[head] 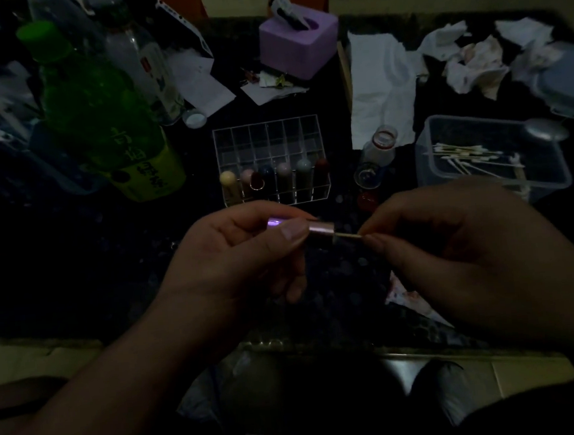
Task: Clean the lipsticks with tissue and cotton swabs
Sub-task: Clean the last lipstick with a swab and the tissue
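In the head view, nearest the camera, the left hand [244, 255] has thumb and fingers curled round a lipstick [321, 231], held level above the dark table with its metal end facing right. The right hand [453, 249] pinches the stick of a cotton swab [347, 235] whose tip disappears into that end, so the step in hand looks like swabbing inside the tube's rim. In the dim light I cannot tell how dirty the tip is. Beyond the hands, a clear organiser [269, 139] holds more lipsticks [284, 176] in its front row. A plastic tub [425, 158] of spare swabs sits to the right, and a flat tissue [381, 86] lies behind it. The next move probably calls for turning the swab gently around the rim, then wiping the casing with tissue.
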The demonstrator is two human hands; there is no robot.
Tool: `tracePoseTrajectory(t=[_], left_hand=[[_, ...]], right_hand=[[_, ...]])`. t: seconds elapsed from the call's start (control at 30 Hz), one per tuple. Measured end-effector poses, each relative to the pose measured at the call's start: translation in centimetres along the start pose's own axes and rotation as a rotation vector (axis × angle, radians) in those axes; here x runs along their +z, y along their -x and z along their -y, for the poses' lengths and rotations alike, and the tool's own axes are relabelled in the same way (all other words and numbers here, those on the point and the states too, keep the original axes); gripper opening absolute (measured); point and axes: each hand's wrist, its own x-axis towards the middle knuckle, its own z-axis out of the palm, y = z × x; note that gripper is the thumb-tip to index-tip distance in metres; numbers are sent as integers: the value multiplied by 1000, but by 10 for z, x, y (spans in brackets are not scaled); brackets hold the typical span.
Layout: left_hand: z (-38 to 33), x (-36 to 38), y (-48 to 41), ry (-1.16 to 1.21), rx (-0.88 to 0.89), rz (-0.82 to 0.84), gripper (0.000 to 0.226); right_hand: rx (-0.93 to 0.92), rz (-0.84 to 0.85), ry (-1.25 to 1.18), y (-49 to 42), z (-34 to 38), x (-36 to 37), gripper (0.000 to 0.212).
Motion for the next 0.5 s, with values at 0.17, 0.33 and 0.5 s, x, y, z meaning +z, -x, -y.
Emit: tracePoseTrajectory(t=[0.17, 0.33, 0.5], left_hand=[[2, 0, 1, -36, -15, -4, 24], [2, 0, 1, -37, -27, -7, 22], [2, 2, 0, -50, -21, -16, 20]], right_hand=[[-66, 112, -12, 0, 3, -5, 11], [-39, -1, -66, 0, 2, 0, 10], [87, 15, -42, -3, 2, 3, 12]])
